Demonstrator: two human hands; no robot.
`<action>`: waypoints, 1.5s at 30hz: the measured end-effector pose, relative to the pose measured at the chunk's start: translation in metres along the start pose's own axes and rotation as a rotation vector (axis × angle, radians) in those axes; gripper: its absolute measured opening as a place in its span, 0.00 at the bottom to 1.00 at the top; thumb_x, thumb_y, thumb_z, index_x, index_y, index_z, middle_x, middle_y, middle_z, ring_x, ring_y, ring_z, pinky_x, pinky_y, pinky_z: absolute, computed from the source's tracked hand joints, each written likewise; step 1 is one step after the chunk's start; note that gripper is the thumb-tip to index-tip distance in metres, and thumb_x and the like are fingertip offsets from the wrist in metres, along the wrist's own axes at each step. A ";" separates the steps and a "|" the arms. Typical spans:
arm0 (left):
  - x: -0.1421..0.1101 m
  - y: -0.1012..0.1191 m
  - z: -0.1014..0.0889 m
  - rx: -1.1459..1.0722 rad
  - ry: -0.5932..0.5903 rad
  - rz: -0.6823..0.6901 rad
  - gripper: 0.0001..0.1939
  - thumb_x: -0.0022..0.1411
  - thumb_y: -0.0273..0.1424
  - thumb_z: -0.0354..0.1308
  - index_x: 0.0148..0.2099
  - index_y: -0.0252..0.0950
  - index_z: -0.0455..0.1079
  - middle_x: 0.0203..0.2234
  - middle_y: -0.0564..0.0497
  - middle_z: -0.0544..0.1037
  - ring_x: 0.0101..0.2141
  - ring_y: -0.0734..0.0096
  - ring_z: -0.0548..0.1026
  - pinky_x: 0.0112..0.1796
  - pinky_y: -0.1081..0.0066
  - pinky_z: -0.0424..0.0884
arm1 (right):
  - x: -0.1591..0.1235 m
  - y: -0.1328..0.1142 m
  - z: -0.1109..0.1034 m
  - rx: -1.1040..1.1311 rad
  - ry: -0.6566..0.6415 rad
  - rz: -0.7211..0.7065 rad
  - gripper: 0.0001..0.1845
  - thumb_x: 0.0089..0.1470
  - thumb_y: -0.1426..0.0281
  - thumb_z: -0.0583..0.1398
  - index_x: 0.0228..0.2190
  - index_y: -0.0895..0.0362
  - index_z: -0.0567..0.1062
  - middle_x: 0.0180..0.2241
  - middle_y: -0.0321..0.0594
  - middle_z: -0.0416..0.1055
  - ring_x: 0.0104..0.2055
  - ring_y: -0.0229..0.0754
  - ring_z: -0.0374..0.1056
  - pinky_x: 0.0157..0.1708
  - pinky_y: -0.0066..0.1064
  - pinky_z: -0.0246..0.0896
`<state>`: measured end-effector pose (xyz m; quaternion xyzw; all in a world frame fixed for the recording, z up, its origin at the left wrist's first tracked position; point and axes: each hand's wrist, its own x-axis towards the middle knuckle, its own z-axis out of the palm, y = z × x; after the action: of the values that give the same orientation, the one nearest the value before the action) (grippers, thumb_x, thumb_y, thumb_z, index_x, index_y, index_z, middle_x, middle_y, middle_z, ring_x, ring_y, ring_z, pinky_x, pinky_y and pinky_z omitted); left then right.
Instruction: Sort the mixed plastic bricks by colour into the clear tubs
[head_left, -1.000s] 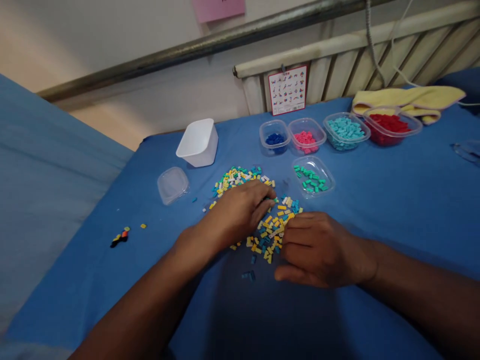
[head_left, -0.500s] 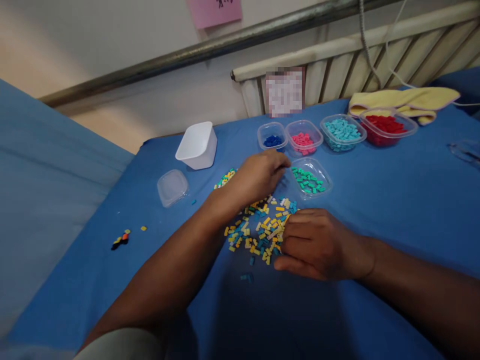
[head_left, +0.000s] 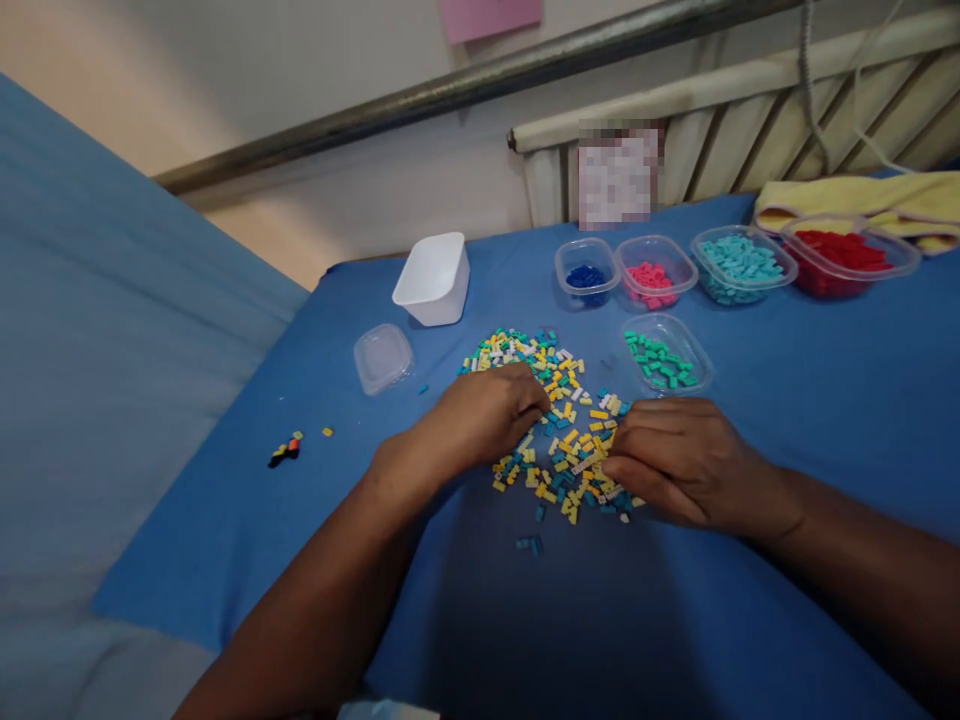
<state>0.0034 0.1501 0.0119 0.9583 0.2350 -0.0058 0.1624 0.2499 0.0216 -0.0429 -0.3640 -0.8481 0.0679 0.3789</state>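
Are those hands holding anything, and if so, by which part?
It can't be told: the left hand and right hand are at the mixed bricks, but their curled fingers hide anything pinched.

The little bricks (head_left: 573, 437) lie in a loose, messy heap on the blue cloth (head_left: 187, 560). They are yellow, white, green and blue-green. Lots touch, and some sit on top of others. They point all sorts of ways. A few bluish bricks (head_left: 529, 545) lie apart on the near side. Some pale ones may be cream, but it is blurry.
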 end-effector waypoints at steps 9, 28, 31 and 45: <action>0.001 0.009 -0.003 0.106 -0.112 -0.018 0.11 0.79 0.26 0.53 0.49 0.34 0.79 0.48 0.44 0.80 0.47 0.59 0.79 0.46 0.63 0.75 | 0.000 0.000 0.001 -0.011 -0.033 -0.005 0.21 0.78 0.68 0.57 0.28 0.54 0.71 0.26 0.35 0.69 0.28 0.40 0.64 0.34 0.37 0.56; -0.022 -0.011 -0.027 -0.039 0.108 -0.146 0.12 0.67 0.22 0.59 0.52 0.35 0.76 0.43 0.48 0.80 0.38 0.64 0.76 0.39 0.65 0.68 | -0.004 0.001 0.004 0.020 -0.028 0.013 0.19 0.75 0.71 0.60 0.28 0.53 0.69 0.25 0.33 0.68 0.28 0.39 0.63 0.33 0.37 0.57; -0.022 -0.014 -0.022 -0.045 0.039 -0.087 0.13 0.69 0.22 0.59 0.53 0.36 0.77 0.44 0.48 0.81 0.40 0.64 0.77 0.42 0.65 0.69 | -0.005 0.001 0.004 0.032 -0.033 0.017 0.18 0.75 0.72 0.60 0.29 0.54 0.70 0.26 0.34 0.69 0.28 0.39 0.64 0.34 0.37 0.58; -0.010 -0.015 -0.005 0.098 -0.030 -0.043 0.11 0.74 0.23 0.56 0.53 0.35 0.77 0.48 0.45 0.80 0.47 0.58 0.78 0.47 0.63 0.73 | -0.004 0.000 0.004 0.024 -0.039 0.022 0.18 0.75 0.73 0.61 0.29 0.53 0.69 0.25 0.33 0.68 0.28 0.39 0.63 0.34 0.36 0.57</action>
<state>-0.0127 0.1593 0.0130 0.9596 0.2527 -0.0353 0.1185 0.2490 0.0197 -0.0476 -0.3671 -0.8506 0.0895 0.3658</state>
